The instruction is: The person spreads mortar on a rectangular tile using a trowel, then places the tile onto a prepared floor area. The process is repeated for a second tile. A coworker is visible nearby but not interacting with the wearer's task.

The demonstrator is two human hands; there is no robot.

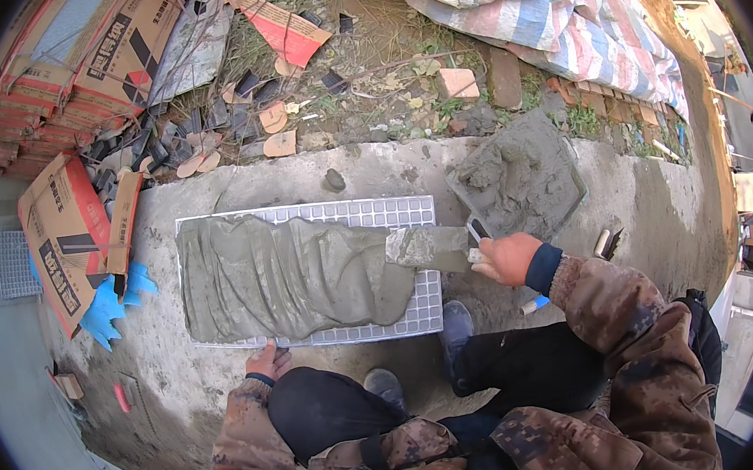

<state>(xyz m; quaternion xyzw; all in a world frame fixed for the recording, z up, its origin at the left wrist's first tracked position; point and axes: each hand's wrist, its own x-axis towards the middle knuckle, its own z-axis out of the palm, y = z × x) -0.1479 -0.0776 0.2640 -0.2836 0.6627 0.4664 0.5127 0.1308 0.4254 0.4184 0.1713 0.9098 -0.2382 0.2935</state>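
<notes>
1. On the concrete strip [645, 200], just before the crouching person's shoes, a pale grid-faced panel [425, 301] lies flat, its long side running left to right. Grey mortar [294, 275] covers most of it in thick, rippled folds.

2. Around the right end and along the far edge, the grid is bare; a narrower bare band shows on the near side.

3. At that right end is the right hand [509, 258], fingers closed around the handle of a trowel [449, 240]. Its smeared blade points left across the panel, against or just above the mortar; I cannot tell which.

4. By the near edge, left of the middle, the left hand [269, 361] has its fingertips at the panel's rim. Whether they pinch it or only rest there, I cannot tell from where I stand.

5. Beyond the right hand sits a heap of mortar [516, 176], well apart from the left hand and within the trowel's reach.

6. To my eye, the step in hand is spreading: the coat is on but uneven, and the right end looks least covered.

7. As I judge it, the next move calls for a low, flat blade, mortar drawn toward the bare squares with even pressure, and the panel kept steady.
</notes>
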